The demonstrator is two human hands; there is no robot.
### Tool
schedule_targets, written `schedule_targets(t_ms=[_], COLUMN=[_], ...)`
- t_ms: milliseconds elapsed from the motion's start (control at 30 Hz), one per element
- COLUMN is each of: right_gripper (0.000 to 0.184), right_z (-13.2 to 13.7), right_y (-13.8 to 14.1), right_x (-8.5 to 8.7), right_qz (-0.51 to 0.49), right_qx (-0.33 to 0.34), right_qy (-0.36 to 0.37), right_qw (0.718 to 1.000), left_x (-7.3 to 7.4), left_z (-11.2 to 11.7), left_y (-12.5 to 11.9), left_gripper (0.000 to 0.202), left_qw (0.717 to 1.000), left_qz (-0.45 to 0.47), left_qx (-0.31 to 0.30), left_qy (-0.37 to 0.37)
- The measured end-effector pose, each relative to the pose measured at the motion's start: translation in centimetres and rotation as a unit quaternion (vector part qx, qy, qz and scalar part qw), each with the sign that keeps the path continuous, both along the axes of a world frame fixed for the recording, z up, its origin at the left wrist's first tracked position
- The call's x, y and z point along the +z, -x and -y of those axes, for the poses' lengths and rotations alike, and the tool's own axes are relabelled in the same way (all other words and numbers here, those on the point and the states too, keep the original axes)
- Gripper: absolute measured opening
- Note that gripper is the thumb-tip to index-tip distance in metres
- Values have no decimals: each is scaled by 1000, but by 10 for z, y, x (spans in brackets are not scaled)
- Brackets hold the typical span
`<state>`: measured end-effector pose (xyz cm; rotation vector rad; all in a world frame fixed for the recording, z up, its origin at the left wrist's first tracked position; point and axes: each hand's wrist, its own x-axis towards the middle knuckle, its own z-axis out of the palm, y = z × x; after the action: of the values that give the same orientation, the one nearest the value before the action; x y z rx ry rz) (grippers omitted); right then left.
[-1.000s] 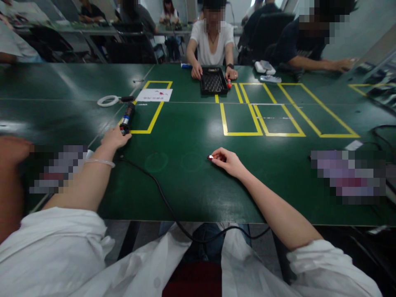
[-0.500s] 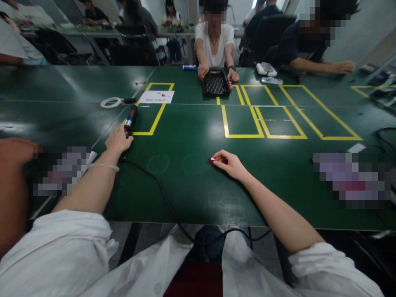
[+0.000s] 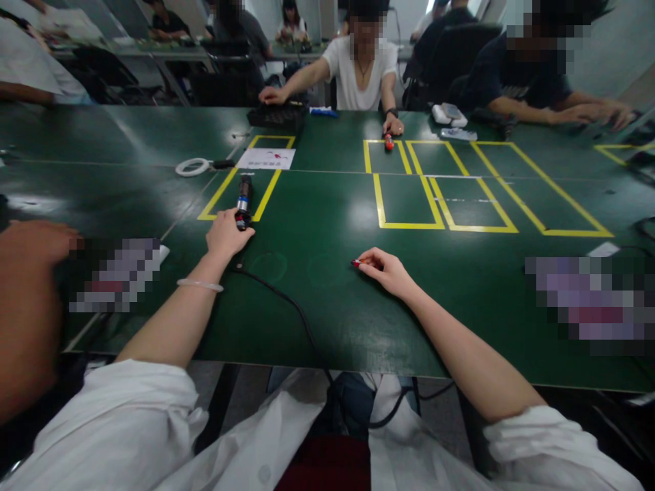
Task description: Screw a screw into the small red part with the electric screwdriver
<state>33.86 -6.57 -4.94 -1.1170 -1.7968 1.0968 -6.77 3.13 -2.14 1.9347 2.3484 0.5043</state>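
My left hand [image 3: 227, 236] is closed round the near end of a black corded tool with a blue band [image 3: 243, 198], which lies on the green table [image 3: 317, 225] over a yellow taped line. The tool's black cable [image 3: 291, 307] runs back from that hand and drops off the near edge. My right hand [image 3: 385, 269] rests on the table to the right, its fingertips pinching a small red part [image 3: 355, 262] against the surface.
A white ring [image 3: 192, 167] and a white card [image 3: 266, 158] lie beyond the tool. Yellow taped boxes [image 3: 409, 198] mark the middle of the table. A person opposite holds a black tray [image 3: 276, 114] and touches a small red item [image 3: 388, 141]. Another person sits at far right.
My left hand has slid the corded tool to the right across the table. The person opposite has moved the black tray to the left. My right hand has stayed put.
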Motion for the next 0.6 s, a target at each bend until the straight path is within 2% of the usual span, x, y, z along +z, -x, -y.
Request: schedule_targets(t_ms=[200, 433, 600], right_gripper=[27, 28, 31], right_z=[0, -3, -5], right_y=[0, -2, -3], right_x=[0, -6, -9], right_qz=[5, -9, -49], right_qx=[-5, -34, -50], right_qy=[-5, -8, -16], right_qw=[1000, 999, 997], left_x=[-4, 4, 5], left_z=[34, 76, 97], left_y=[-70, -155, -200], left_gripper=[65, 59, 60], left_qw=[995, 975, 954], left_qz=[-52, -85, -96], left_qx=[-78, -204, -281], left_qy=[-25, -19, -25])
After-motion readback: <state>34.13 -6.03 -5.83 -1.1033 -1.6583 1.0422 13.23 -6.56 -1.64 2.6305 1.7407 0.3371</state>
